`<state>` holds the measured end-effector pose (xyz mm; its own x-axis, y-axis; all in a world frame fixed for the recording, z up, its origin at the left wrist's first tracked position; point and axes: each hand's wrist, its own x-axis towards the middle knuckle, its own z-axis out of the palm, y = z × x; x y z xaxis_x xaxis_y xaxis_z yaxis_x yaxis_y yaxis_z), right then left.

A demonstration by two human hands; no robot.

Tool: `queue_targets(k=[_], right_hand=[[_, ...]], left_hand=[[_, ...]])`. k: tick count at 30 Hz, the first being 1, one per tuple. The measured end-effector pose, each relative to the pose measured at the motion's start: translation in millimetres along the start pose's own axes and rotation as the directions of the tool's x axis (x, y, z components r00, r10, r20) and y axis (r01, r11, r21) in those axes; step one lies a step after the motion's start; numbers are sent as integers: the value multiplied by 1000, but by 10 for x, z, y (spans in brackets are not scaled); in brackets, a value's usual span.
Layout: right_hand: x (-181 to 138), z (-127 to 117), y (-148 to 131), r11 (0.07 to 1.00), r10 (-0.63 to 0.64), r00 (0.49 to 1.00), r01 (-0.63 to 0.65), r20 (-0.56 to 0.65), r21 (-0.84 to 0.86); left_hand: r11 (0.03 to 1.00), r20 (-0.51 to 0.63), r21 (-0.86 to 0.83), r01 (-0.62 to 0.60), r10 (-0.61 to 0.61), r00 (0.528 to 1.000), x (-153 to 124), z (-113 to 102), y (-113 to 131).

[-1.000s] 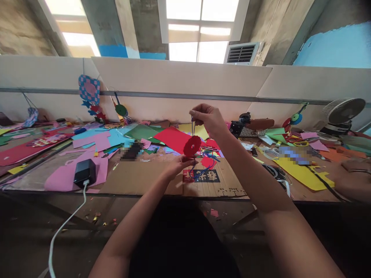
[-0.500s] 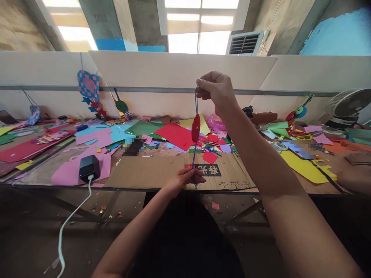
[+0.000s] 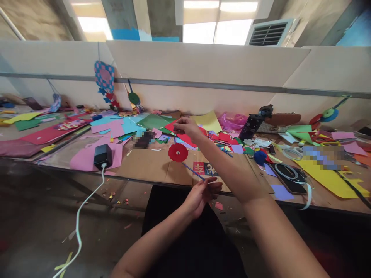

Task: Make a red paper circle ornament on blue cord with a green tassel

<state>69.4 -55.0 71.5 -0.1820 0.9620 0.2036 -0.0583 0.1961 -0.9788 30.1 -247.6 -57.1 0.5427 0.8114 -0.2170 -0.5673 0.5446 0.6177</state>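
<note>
A red scalloped paper disc [image 3: 174,156] with a small pale hole at its centre hangs over the cardboard sheet [image 3: 147,165], its flat face toward me. My right hand [image 3: 187,128] pinches the dark cord loop above the disc. From the disc's lower edge a blue cord [image 3: 191,170] slants down to my left hand [image 3: 201,195], which grips it between thumb and fingers near the table's front edge. The cord's loose end is hard to make out behind my left fingers.
Coloured paper scraps cover the table's back. A black power adapter [image 3: 102,156] with a white cable lies on pink paper at left. To the right are a dark phone [image 3: 285,179] with a white cable on it and yellow paper [image 3: 321,181]. Finished ornaments, one checkered [image 3: 104,77], hang along the partition.
My right hand has come down and left with the disc, which has turned from edge-on to face-on. My left hand now sits to its right, with the cord slanting. The view has shifted.
</note>
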Motion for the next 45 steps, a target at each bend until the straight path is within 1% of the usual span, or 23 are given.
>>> queue_targets(k=[3,5,6,8,9,11,12,14,16,17,19,22,23,25,28,30,32,34,35,36,40,43,45], right_hand=[[20,25,255,997,60,997,-58,38,-42],[-2,-42,391,985,65,997,-58,41,-163],[-27,-99,450,969,29,999,-24,16,-244],[-105,-243,562,952,-15,999,5,-30,-306],[-159,-325,618,920,-61,997,40,-40,-390],[-290,-484,731,849,-42,999,21,-28,-529],[-362,-555,787,814,-14,1000,14,4,-580],[-509,-660,886,752,30,997,21,66,-659],[-635,-704,952,730,52,995,17,80,-683],[-684,-703,969,723,65,992,25,104,-691],[-746,-664,980,705,74,980,81,186,-705],[-760,-561,982,645,49,946,216,321,-733],[-750,-528,991,626,41,937,247,348,-740],[-726,-481,1029,615,38,927,272,372,-741],[-711,-464,1110,644,7,929,279,370,-713],[-726,-475,1151,659,-40,929,302,369,-689],[-751,-485,1166,669,-92,925,331,368,-665],[-771,-482,1155,695,-139,928,339,345,-634],[-777,-475,1142,721,-161,934,332,318,-608],[-781,-463,1124,755,-181,943,315,279,-574],[-810,-399,1033,876,-226,974,209,11,-434],[-887,-352,978,894,-251,952,160,-173,-419],[-952,-325,957,888,-282,929,159,-239,-432]], left_hand=[[1000,22,-25,-9,10,1000,6,-31,-52],[1000,13,-8,-21,21,1000,14,-48,-97],[1000,4,18,-22,22,1000,12,-59,-119],[994,-5,108,-18,19,1000,-21,-94,-141],[983,3,182,-16,15,1000,-61,-121,-131],[917,45,398,-41,26,999,-194,-203,-45],[829,94,553,-82,36,995,-282,-257,36],[539,176,820,-195,86,981,-468,-380,273],[261,172,943,-207,149,974,-591,-506,584],[161,157,969,-187,183,971,-603,-566,753],[84,116,985,-151,321,940,-504,-679,1080],[-20,49,999,-45,565,824,-111,-842,1451],[-54,21,998,14,601,799,43,-892,1525],[-114,-2,990,87,599,800,319,-974,1594],[-127,1,987,97,613,790,574,-1044,1545],[-63,-10,996,67,647,762,654,-1064,1470],[142,-55,988,-58,679,732,705,-1071,1404],[367,-102,904,-217,681,725,752,-1058,1367],[440,-114,854,-278,678,726,776,-1040,1361],[480,-116,817,-320,680,724,800,-1013,1361],[483,-81,766,-425,728,681,879,-823,1369],[488,-46,680,-547,773,633,927,-652,1289],[508,-43,625,-592,780,624,961,-564,1187]])
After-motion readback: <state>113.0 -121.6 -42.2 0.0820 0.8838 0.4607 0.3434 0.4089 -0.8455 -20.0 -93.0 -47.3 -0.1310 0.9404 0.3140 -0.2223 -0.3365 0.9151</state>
